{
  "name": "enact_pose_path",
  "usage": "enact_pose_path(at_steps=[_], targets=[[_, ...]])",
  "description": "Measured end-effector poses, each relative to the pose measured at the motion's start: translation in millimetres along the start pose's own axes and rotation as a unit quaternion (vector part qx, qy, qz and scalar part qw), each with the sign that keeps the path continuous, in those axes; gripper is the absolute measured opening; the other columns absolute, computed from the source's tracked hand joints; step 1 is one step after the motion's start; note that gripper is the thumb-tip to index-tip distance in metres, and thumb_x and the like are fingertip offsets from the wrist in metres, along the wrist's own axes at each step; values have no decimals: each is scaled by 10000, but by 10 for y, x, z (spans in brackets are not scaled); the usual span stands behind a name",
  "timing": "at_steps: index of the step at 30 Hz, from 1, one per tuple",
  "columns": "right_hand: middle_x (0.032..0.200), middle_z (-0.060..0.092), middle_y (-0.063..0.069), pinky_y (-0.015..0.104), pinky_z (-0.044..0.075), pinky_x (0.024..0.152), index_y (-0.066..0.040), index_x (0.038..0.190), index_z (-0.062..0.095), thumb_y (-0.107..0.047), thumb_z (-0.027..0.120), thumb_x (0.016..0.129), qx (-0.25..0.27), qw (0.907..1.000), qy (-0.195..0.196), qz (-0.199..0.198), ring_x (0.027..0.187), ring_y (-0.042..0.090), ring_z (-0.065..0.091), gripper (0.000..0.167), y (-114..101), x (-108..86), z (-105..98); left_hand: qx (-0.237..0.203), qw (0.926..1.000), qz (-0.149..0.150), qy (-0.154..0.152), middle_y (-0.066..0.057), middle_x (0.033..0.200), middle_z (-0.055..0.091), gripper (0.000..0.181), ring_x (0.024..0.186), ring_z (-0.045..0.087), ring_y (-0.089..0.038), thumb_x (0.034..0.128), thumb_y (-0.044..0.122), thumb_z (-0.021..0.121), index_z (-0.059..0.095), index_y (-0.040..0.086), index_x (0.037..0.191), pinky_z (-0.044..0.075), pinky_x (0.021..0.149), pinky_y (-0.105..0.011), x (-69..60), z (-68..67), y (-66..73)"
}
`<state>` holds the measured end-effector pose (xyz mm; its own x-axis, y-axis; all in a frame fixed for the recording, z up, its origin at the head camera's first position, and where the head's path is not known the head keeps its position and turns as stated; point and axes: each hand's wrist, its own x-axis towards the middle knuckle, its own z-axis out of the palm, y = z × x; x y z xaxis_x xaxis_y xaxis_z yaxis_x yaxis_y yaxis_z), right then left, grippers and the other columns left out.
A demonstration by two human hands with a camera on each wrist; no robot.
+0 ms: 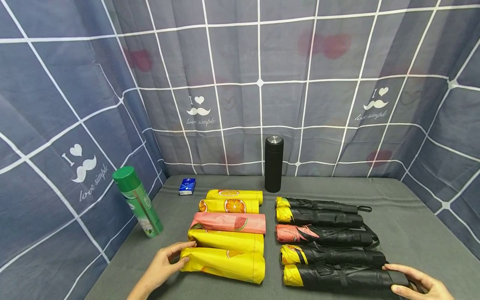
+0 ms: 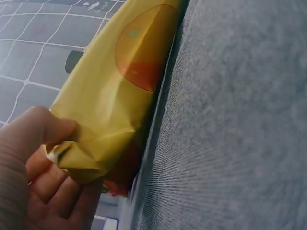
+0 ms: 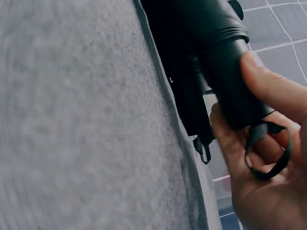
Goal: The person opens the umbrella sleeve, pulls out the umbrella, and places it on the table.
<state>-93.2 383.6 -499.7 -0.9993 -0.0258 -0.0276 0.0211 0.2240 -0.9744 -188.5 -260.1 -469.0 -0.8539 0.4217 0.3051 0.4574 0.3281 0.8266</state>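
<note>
On the left lies a column of fabric umbrella sleeves, yellow ones and a pink one (image 1: 228, 222). The left end of the nearest yellow umbrella sleeve (image 1: 225, 263) is pinched between thumb and fingers of my left hand (image 1: 165, 263); the left wrist view shows its crumpled opening and orange fruit print. To the right is a column of folded umbrellas, mostly black with yellow or pink ends, such as the pink-ended umbrella (image 1: 326, 236). My right hand (image 1: 421, 284) grips the nearest folded umbrella (image 1: 337, 276) by its black handle (image 3: 237, 91), its wrist strap (image 3: 288, 155) hanging by the palm.
A black thermos bottle (image 1: 274, 166) stands at the back middle. At the left stands a green spray can (image 1: 140, 206), with a small blue packet (image 1: 187, 186) behind it. Dark checked curtains (image 1: 236, 104) surround the grey cloth-covered table (image 1: 397, 200) at the back and sides.
</note>
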Motion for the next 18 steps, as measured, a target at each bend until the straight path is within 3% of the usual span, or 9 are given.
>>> enact_pose_path(at_steps=[4, 8, 12, 15, 18], targets=[[1011, 635, -104, 357, 539, 654, -67, 1204, 633, -196, 765, 781, -738, 9913, 740, 801, 794, 213, 638, 462, 46, 17, 41, 350, 9993, -92, 57, -108, 1192, 622, 386, 1080, 561, -75, 895, 151, 660, 598, 10, 1249, 464, 850, -219, -13, -2, 0], [1126, 610, 139, 355, 533, 688, 16, 1251, 576, -350, 798, 727, -1473, 9802, 607, 1180, 878, 274, 632, 677, 35, 43, 27, 940, 9953, -236, 74, -42, 1177, 634, 386, 1064, 570, -90, 883, 209, 680, 623, 70, 1238, 484, 828, -259, -29, 10, 20], [1209, 549, 239, 393, 514, 768, 26, 1277, 554, -489, 772, 711, -2548, 9597, 360, 1127, 1011, 381, 586, 795, 14, 93, 0, 1823, 9832, -37, -57, -47, 1182, 633, 409, 1061, 585, -160, 883, 265, 680, 622, 74, 1240, 504, 820, -343, -34, 28, 48], [1204, 552, 257, 452, 500, 785, 26, 1279, 549, -540, 738, 728, -2863, 9511, 412, 1080, 1015, 425, 570, 812, -83, 106, -6, 2289, 9734, 46, -45, -60, 1209, 617, 457, 1068, 587, -220, 879, 317, 678, 607, 71, 1258, 503, 824, -403, -21, 4, 131], [1145, 614, 200, 367, 518, 718, 28, 1254, 566, -490, 704, 800, -3059, 9480, 687, 553, 939, 270, 636, 703, -328, 107, -97, 2556, 9664, 182, 212, -48, 1234, 604, 458, 1084, 579, -240, 875, 303, 685, 602, 85, 1269, 495, 831, -440, 46, -87, 287]])
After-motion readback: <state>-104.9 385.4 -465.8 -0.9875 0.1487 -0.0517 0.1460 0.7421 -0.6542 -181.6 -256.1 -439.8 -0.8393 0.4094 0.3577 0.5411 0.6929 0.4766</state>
